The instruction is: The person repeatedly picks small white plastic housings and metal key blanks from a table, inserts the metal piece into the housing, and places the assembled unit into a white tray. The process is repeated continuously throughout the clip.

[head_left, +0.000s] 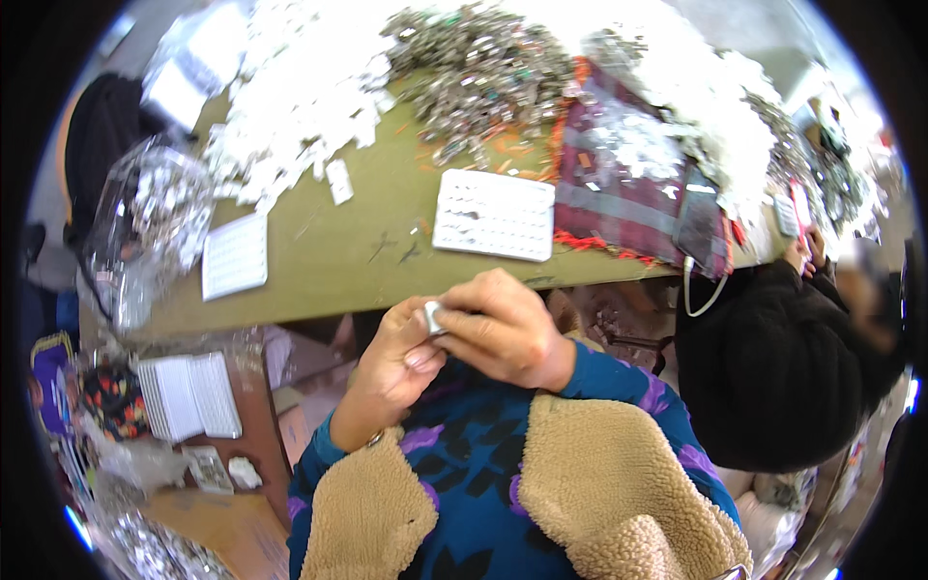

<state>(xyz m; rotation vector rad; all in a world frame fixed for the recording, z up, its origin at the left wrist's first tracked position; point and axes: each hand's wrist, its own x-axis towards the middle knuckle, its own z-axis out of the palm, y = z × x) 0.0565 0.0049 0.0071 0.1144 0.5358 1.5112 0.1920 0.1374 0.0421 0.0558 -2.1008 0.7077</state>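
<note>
In front of my chest, just off the table's near edge, my left hand (pixel 394 360) and my right hand (pixel 505 327) meet with fingers closed. Between them is a small silvery-white piece (pixel 433 317), pinched at the fingertips; its exact kind is too small to make out. Beyond my hands a white tray (pixel 494 247) lies on the olive-green table (pixel 338 275), with rows of small items or hollows in it. Farther left lies another white tray (pixel 235 256).
A heap of small shiny pieces (pixel 483 72) and a spread of white cards (pixel 290 126) cover the far table. On the right are a plaid cloth (pixel 619 198), a phone (pixel 698 217) with a white cable, and a person in black (pixel 773 377). A clear plastic bag (pixel 155 227) stands left.
</note>
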